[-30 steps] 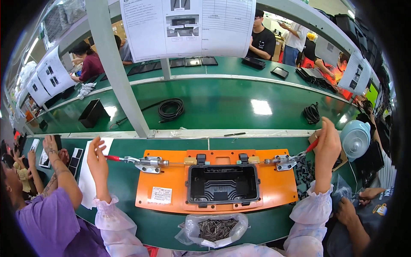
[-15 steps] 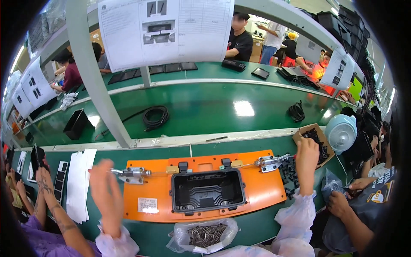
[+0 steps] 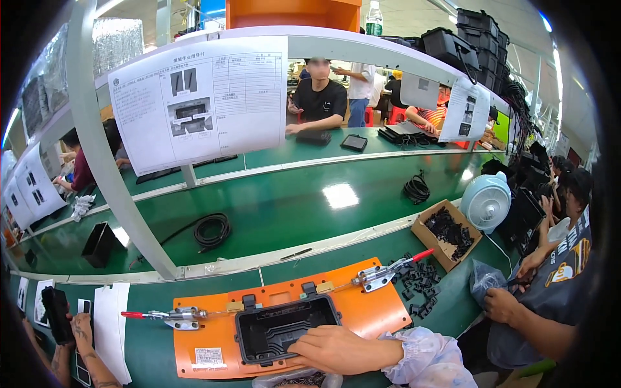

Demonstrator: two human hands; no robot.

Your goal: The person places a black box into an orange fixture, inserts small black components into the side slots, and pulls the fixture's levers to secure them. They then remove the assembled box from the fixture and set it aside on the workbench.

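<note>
A black rectangular plastic box [image 3: 264,336], open at the top, sits in the middle of an orange curved fixture plate [image 3: 372,309]. My right hand [image 3: 336,349] lies over the box's near right corner, its fingers bent together over the rim; the thumb is hidden. My left hand is out of view. Metal toggle clamps with red handles flank the box: the left clamp [image 3: 184,317] and the right clamp [image 3: 375,277], both handles pointing outward. Below my right hand shows part of a clear bag [image 3: 262,381] of small metal pins.
A cardboard box [image 3: 424,231] of small black parts stands at the right, with loose black clips [image 3: 420,284] before it. Beyond are a light-blue fan [image 3: 486,202] and a co-worker's hands [image 3: 508,304]. White sheets [image 3: 110,333] lie left. A frame post [image 3: 107,149] rises ahead.
My right hand has come from the right clamp down to the box. My left hand has left the left clamp and the view. Both red handles now show; the view has tilted upward.
</note>
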